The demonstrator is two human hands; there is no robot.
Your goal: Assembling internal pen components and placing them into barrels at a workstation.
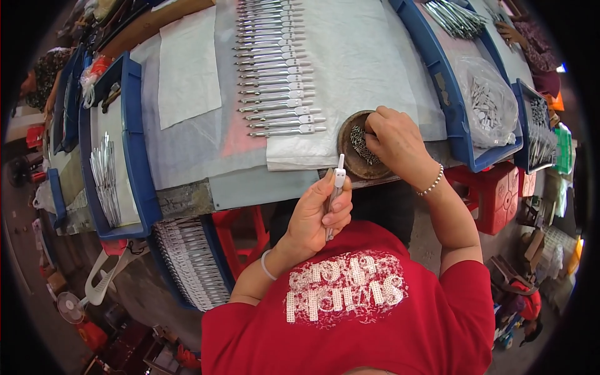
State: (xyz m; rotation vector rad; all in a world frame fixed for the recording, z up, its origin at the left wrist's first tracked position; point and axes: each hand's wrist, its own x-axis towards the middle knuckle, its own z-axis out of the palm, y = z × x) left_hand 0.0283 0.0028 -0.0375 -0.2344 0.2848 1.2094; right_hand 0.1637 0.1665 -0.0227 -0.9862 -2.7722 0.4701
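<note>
My left hand [325,211] is closed around a slim silver drawing compass [339,177]. Its pale head and narrow tip point up and away from me. To the right, my right hand [397,139] reaches into a round brown bowl [347,164] at the table's near edge. Small dark metal screws or pins [360,145] lie in the bowl. The right fingertips are pinched together among these pieces, and what they grip is hidden. Just beyond my left hand, a long row of similar compasses [290,104] runs away over the white sheet, heads to the right.
Blue trays flank the work area: the left tray [133,125] carries thin metal rods, the right one [451,106] a clear bag of small metal parts [490,109]. Below the table's left side stands a crate of finished-looking metal pieces [190,259]. Red stools [497,197] stand underneath.
</note>
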